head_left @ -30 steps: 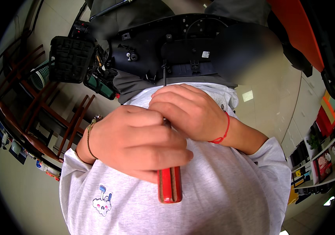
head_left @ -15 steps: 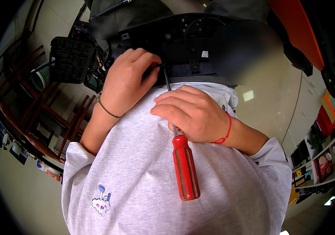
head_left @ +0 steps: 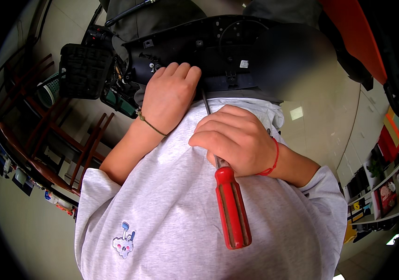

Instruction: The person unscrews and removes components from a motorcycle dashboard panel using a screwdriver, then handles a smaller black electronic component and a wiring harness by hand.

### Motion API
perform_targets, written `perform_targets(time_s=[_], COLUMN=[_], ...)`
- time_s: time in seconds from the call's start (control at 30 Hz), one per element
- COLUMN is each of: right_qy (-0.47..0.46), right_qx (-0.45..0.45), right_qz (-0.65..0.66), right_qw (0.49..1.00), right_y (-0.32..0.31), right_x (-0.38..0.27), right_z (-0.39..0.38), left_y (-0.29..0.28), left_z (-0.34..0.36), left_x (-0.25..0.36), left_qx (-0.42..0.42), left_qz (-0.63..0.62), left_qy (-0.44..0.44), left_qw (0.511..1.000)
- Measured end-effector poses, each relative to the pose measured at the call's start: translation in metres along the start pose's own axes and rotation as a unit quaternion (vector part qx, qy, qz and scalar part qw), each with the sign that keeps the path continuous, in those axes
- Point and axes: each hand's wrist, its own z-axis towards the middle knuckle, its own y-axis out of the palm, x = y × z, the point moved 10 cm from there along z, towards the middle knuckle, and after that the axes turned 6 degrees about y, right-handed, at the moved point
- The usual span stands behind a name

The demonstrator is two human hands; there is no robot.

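Observation:
My right hand (head_left: 242, 140) grips a screwdriver around its metal shaft. The red, ribbed handle (head_left: 233, 207) sticks out below that hand, over my grey shirt. Up on my lap lies a large black plastic panel (head_left: 181, 49), and the shaft runs up to its near edge, where the tip is hidden beside my left hand (head_left: 172, 99). That left hand is closed, fingers curled down on the panel; whatever they hold is out of sight. Just past its knuckles, small pale-headed hardware (head_left: 153, 66) shows on the panel.
On the left, an open black moulded case (head_left: 85, 70) stands near dark wooden chairs (head_left: 76, 154) and a pale green basket (head_left: 48, 92). A large orange panel (head_left: 358, 37) rises at the upper right. Shelves with goods (head_left: 386, 196) line the right side.
The left hand has shifted right and its fingers have curled, uncovering the small hardware. The right hand and screwdriver have moved slightly right and toward me.

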Motion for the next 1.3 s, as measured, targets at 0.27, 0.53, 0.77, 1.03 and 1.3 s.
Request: perform_targets(time_s=[0.27, 0.53, 0.77, 1.03, 1.3], right_qy=[-0.006, 0.003, -0.005, 0.005, -0.005], right_qx=[0.008, -0.031, -0.022, -0.038, -0.023], right_qz=[-0.008, -0.015, -0.015, -0.024, -0.020], right_qw=[1.000, 0.999, 1.000, 0.999, 1.000], right_y=[-0.002, 0.002, 0.002, 0.004, 0.001], right_x=[-0.001, 0.002, 0.002, 0.003, 0.002], right_z=[0.000, -0.002, -0.002, -0.001, 0.001], left_y=[-0.005, -0.001, -0.004, -0.065, -0.075], left_z=[-0.002, 0.000, 0.000, -0.032, -0.037], left_x=[-0.004, -0.007, -0.004, -0.045, -0.078], left_qx=[0.013, 0.018, 0.030, 0.128, 0.150], left_qz=[-0.032, -0.042, -0.034, -0.063, 0.014], left_qy=[-0.011, -0.021, -0.014, -0.070, -0.090], left_qw=[0.999, 0.999, 0.999, 0.987, 0.985])
